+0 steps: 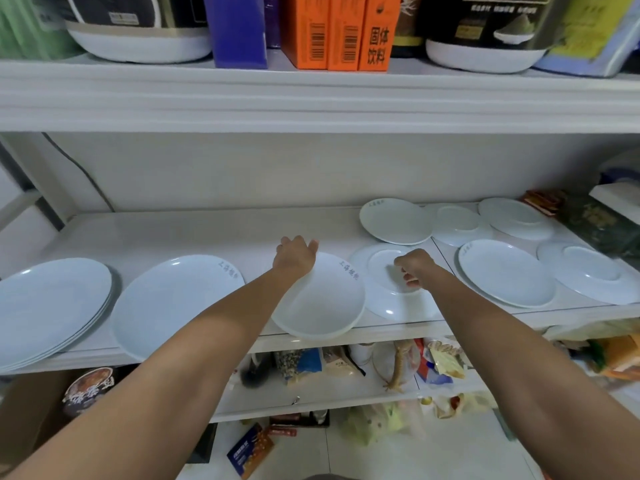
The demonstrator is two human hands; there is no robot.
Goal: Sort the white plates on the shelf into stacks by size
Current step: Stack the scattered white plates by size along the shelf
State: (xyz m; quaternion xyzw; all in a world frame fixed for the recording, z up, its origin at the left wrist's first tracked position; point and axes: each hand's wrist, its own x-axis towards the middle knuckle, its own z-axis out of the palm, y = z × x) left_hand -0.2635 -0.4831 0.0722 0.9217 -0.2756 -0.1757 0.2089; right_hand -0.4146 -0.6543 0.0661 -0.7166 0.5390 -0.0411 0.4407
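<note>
White plates are spread along the middle shelf [194, 233]. A stack of large plates [48, 306] lies at the far left, and a single large plate [173, 303] sits beside it. My left hand [294, 256] grips the far rim of a medium plate [322, 299] that is tilted and overhangs the shelf's front edge. My right hand [414, 266] rests with curled fingers on a wide-rimmed plate [384, 303] just to the right; whether it grips that plate is unclear. Further right lie several more plates, among them a flat plate [394, 221] at the back and another plate [505, 271] near the front.
The upper shelf [311, 98] hangs low above the plates and carries orange boxes [336, 32] and tubs. A dark box [599, 223] bounds the plates on the right. Food packets [346, 365] crowd the shelf below.
</note>
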